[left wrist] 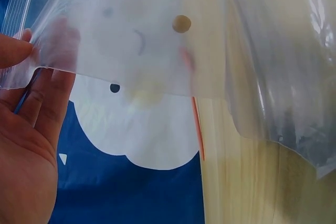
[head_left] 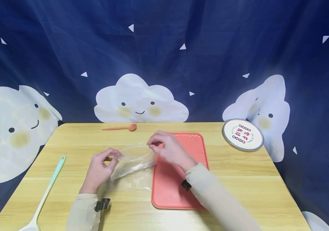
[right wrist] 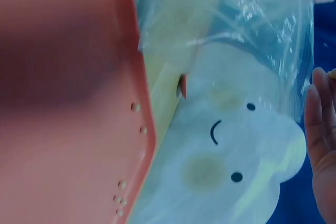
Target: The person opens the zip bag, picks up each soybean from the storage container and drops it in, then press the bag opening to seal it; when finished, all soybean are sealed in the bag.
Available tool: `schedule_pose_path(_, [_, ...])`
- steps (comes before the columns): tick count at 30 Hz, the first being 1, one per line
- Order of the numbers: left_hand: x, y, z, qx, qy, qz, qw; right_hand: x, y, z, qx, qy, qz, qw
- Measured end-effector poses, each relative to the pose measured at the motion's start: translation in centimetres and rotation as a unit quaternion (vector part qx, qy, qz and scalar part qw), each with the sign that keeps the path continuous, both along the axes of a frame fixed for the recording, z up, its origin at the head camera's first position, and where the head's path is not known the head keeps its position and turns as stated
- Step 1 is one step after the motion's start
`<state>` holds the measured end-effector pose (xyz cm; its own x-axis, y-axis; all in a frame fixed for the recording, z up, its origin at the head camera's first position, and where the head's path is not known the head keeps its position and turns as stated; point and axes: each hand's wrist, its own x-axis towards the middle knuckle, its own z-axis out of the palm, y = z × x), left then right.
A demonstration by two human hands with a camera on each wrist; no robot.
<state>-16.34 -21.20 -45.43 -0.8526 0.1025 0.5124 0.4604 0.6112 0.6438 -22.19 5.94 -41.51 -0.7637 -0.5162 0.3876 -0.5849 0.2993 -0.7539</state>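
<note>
Above the wooden table (head_left: 257, 186), holds a clear zip bag (head_left: 135, 163) by its parted mouth, pinching one end with the left hand (head_left: 101, 170) and the other with the right hand (head_left: 170, 149). Has it at the left edge of a red tray (head_left: 167, 195). Cannot make out the bag's contents. Shows a few small pale beads (head_left: 193, 136) along the tray's far and right rims. Bears an orange spoon (head_left: 132, 127) by the table's far edge, a long mint-and-white utensil (head_left: 47, 192) at left, a lettered plate (head_left: 243, 134) toward the far right corner. Ends behind in a navy curtain (head_left: 164, 16) printed with smiling clouds (head_left: 141, 96).
</note>
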Motion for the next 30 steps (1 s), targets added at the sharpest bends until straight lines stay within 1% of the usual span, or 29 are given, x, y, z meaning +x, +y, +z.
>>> schedule_pose_path(3, [0.0,0.0,0.0,-0.002,0.010,-0.004,0.9999,0.0,-1.3,0.0,0.016,0.009,0.022,0.9996])
schedule_pose_path(6, [0.0,0.0,0.0,-0.002,0.013,-0.006,0.9999,-0.1,-2.2,-0.2,0.032,0.024,0.038,0.9985])
schedule_pose_path(10, [0.0,-0.1,-0.2,-0.002,0.009,-0.007,0.9999,0.0,-2.8,-0.4,0.058,0.038,0.041,0.9968])
schedule_pose_path(14, [-0.1,-0.2,-0.3,0.000,0.010,-0.010,0.9999,0.3,-2.6,-0.5,0.073,0.026,0.039,0.9962])
schedule_pose_path(17, [-0.1,-0.2,-0.4,-0.002,0.012,-0.010,0.9999,0.5,-1.8,-0.2,0.068,0.003,0.027,0.9973])
schedule_pose_path(20, [-0.1,-0.2,-0.4,-0.006,0.013,-0.011,0.9998,0.8,-0.3,0.0,0.060,-0.019,0.005,0.9980])
schedule_pose_path(24, [-0.1,-0.3,-0.4,-0.009,0.011,-0.012,0.9998,1.1,2.2,-0.1,0.056,-0.031,-0.014,0.9978])
schedule_pose_path(30, [0.0,-0.5,-0.3,-0.002,0.013,0.001,0.9999,1.6,6.4,-0.7,0.071,-0.039,-0.043,0.9958])
